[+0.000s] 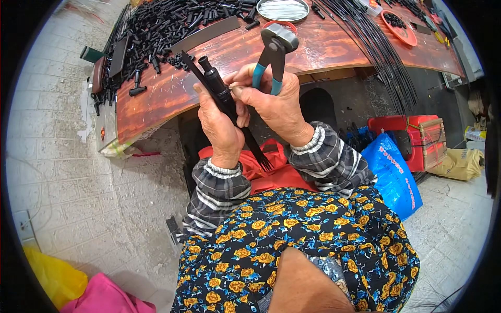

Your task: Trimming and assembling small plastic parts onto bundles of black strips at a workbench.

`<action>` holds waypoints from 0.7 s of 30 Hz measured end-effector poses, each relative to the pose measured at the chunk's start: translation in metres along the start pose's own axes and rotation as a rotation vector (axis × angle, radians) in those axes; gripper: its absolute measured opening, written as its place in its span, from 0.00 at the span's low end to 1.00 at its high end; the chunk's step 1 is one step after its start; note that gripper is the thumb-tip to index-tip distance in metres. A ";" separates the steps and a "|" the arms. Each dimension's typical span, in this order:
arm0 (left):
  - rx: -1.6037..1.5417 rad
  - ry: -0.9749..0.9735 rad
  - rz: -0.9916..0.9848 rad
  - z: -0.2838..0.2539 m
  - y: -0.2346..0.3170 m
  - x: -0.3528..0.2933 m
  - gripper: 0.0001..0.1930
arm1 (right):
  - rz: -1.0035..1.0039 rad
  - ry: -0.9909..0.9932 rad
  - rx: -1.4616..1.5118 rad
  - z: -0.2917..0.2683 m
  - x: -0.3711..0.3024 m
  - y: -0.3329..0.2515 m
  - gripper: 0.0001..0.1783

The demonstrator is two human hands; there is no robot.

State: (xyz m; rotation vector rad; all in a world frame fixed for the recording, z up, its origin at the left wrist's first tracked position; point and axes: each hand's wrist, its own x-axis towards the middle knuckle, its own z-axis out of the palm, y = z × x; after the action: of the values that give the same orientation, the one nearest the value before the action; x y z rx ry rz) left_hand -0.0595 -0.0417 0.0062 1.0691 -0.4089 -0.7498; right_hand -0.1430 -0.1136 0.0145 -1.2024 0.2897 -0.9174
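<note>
My left hand (pixel 219 128) is wrapped round a bundle of slim black ribs (pixel 255 151) that slants down towards my lap. A black tubular fitting (pixel 211 75) stands at its upper end, and it resembles part of an umbrella frame. My right hand (pixel 279 107) holds end-cutting pincers (pixel 272 52) with teal handles, their head pointing up. Its thumb and forefinger pinch together against the side of the fitting; what lies between those fingertips is too small to make out.
A reddish wooden table (pixel 156 107) bears a heap of black tubular parts (pixel 162 26), a round dish of pale thin pieces (pixel 283 10) and a red dish (pixel 397 28). Long black rods (pixel 365 47) overhang its edge. A blue bag (pixel 391 175) and red stool (pixel 412 148) stand at right.
</note>
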 end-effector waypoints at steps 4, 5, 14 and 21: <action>-0.022 -0.006 -0.023 -0.003 -0.002 0.001 0.38 | 0.064 -0.039 0.037 -0.002 0.001 -0.004 0.08; -0.007 0.011 -0.021 -0.001 -0.001 0.001 0.38 | 0.071 -0.052 0.037 -0.004 0.002 -0.004 0.08; 0.007 0.011 -0.037 -0.002 -0.003 0.001 0.37 | -0.130 -0.133 -0.236 -0.011 0.012 -0.008 0.10; -0.072 -0.053 -0.091 -0.002 0.003 -0.002 0.37 | -0.065 -0.406 -0.377 -0.021 0.035 -0.026 0.11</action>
State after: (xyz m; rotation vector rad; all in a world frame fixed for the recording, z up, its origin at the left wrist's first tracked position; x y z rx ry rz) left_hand -0.0585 -0.0380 0.0083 1.0070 -0.3774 -0.8687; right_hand -0.1462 -0.1549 0.0390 -1.7218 0.0962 -0.6678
